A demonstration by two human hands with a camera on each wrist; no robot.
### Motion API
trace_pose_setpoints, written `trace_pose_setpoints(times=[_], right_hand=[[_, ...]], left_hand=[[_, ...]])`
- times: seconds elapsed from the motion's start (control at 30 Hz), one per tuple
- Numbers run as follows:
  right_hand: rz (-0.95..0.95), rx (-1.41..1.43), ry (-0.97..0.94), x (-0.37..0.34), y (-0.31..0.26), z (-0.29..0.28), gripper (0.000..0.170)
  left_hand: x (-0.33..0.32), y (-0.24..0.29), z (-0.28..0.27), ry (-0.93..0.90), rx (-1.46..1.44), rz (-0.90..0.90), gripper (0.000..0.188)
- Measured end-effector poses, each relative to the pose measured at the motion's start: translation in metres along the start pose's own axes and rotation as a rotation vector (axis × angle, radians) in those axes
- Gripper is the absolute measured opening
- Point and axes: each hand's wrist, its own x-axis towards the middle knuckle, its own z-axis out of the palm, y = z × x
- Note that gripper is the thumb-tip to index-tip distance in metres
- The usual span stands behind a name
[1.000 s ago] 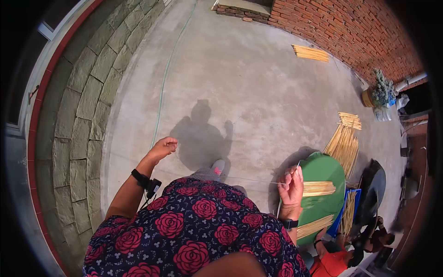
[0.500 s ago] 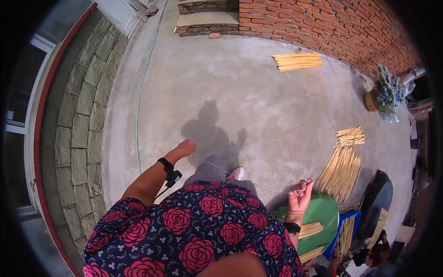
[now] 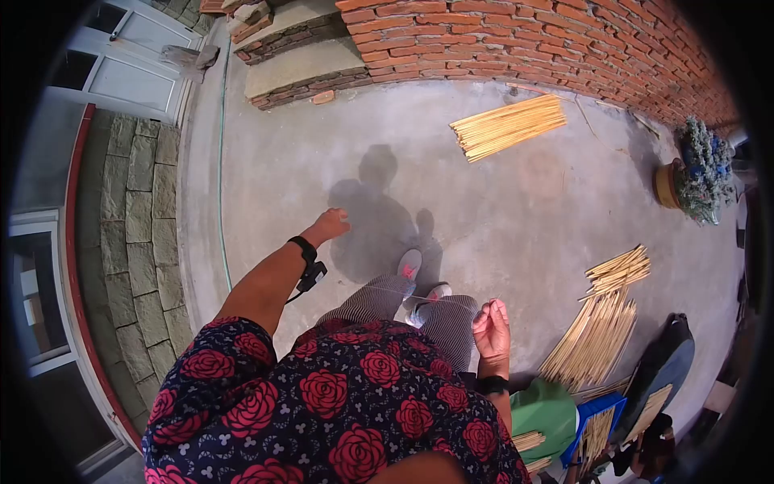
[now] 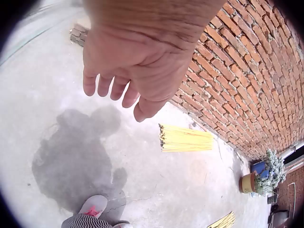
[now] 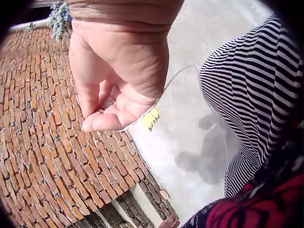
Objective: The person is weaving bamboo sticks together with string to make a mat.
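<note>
My left hand (image 3: 329, 226) hangs over the concrete with nothing in it. Its fingers are spread and loosely extended in the left wrist view, the palm (image 4: 142, 66) towards the camera. The right hand (image 3: 493, 332) is raised in front of the striped trousers (image 3: 439, 327), palm up, fingers bent in to the thumb. Between those fingertips it pinches a thin whitish string (image 5: 176, 75), which loops away past the trousers. Something small and shiny (image 5: 108, 105) shows within the curled fingers, too small to name.
Thin yellowish sticks (image 3: 508, 127) lie bundled near the brick wall (image 3: 548, 40). More sticks (image 3: 592, 339) fan out at right, beside a green-covered surface (image 3: 544, 415), a blue crate (image 3: 617, 407) and a dark rounded object (image 3: 657, 363). A potted plant (image 3: 701, 173) and stone steps (image 3: 302, 64) stand further off.
The person has turned and stepped on, so the wall and steps look nearer. My left hand's fingers have loosened. The right hand has come away from the green surface, still pinching the string.
</note>
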Motion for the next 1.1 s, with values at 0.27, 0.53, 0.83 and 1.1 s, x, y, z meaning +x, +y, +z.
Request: trace_pose_setpoints(times=[0.27, 0.53, 0.83, 1.1], right_hand=[[0.206, 0.099, -0.031, 0.17, -0.092, 0.01, 0.009], [0.18, 0.54, 0.153, 0.262, -0.104, 0.016, 0.01], [0.008, 0.773, 0.194, 0.28, -0.085, -0.015, 0.012], [-0.036, 0.837, 0.091, 0.281, -0.078, 0.002, 0.01]], left_hand=[[0.24, 0.207, -0.067, -0.089, 0.032, 0.191, 0.049], [0.478, 0.285, -0.005, -0.13, 0.042, 0.272, 0.072], [0.727, 0.31, 0.192, 0.102, 0.119, 0.062, 0.093], [0.689, 0.356, 0.19, -0.116, 0.28, 0.103, 0.063]])
